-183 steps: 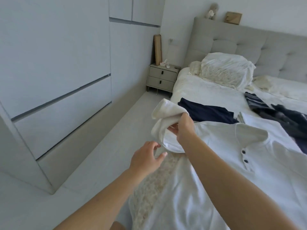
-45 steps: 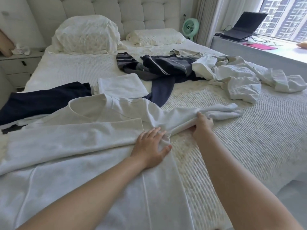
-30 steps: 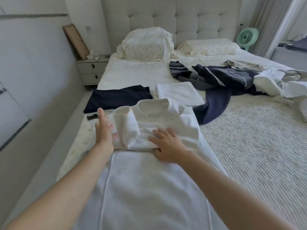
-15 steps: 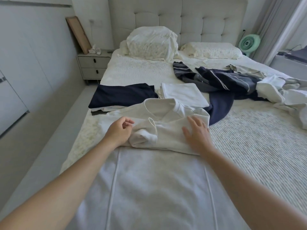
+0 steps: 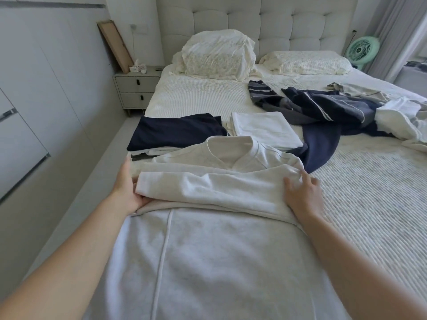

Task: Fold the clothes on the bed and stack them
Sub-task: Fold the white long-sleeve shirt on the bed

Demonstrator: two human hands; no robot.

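A white collared shirt [image 5: 208, 239] lies back-up on the bed [image 5: 369, 215], its sleeves folded across below the collar. My left hand [image 5: 126, 185] rests flat against the left edge of the folded sleeve, fingers straight. On the shirt's right shoulder my right hand [image 5: 302, 195] presses down with spread fingers. Behind the shirt lie a folded navy garment [image 5: 175, 131] and a folded white garment [image 5: 263, 128]. A heap of unfolded navy striped clothes [image 5: 323, 112] and white clothes [image 5: 402, 121] covers the bed's right side.
Two pillows [image 5: 217, 54] lean at the tufted headboard. A nightstand [image 5: 136, 88] with a tissue box stands left of the bed, beside white wardrobe doors [image 5: 34, 100]. A green fan [image 5: 362, 49] stands at the far right.
The sleeve that was bunched under my left hand now lies flat across the shirt. My left hand has opened and moved to the shirt's left edge; my right hand has slid to the right shoulder.
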